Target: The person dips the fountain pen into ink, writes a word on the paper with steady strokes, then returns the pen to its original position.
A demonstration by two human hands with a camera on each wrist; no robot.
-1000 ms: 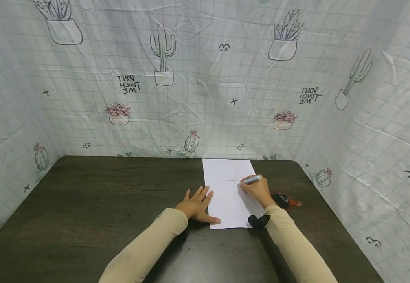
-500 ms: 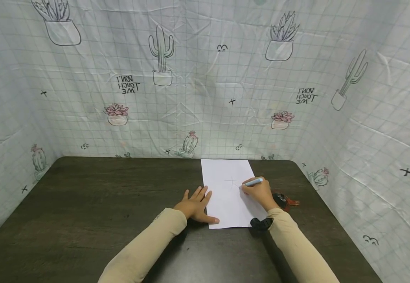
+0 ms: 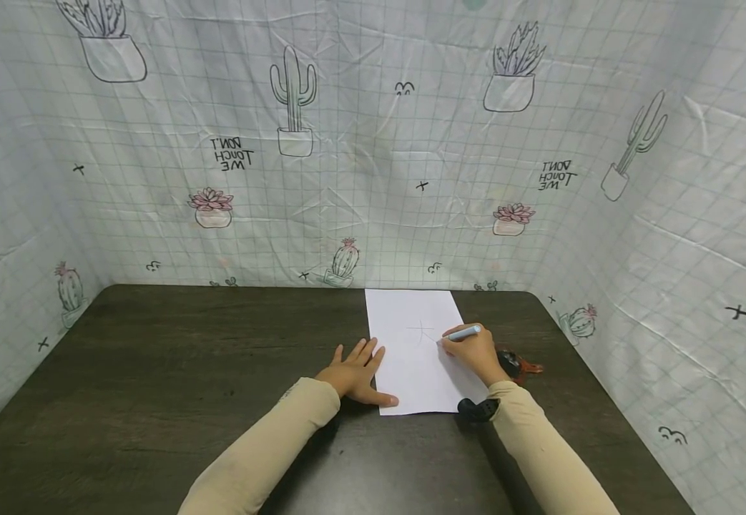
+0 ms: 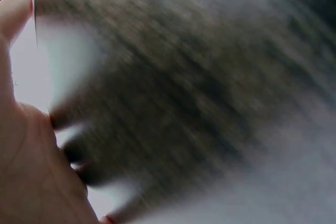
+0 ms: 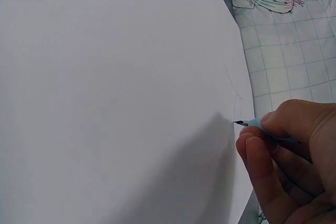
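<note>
Your light-blue pen [image 3: 464,332] sits over the right half of the white paper sheet [image 3: 405,375], and the right wrist view shows its tip on the sheet at the end of a thin line. Your right hand [image 3: 474,352] has its grip pinched on that pen, thumb against fingers. Left of the tip are thin crossing lines [image 3: 420,329]. Your left hand [image 3: 350,376] grasps nothing: its fingers lie spread, with fingertips and thumb over the sheet's left edge.

Since that hand bears only on the left edge, a hard stroke or a dragging right hand could swivel the sheet and bend your line. Carrying the right hand leftward could smear the marks if the ink is wet. Its shadow falls beside the tip, so you could misjudge where a stroke meets another.

A black object [image 3: 478,410] at your right wrist overlaps the lower right corner; you cannot tell if it touches, but if it does, it might snag or shift the paper. Farther out, the dark wooden tabletop [image 3: 167,365] runs back to the cactus-print cloth [image 3: 366,186].
</note>
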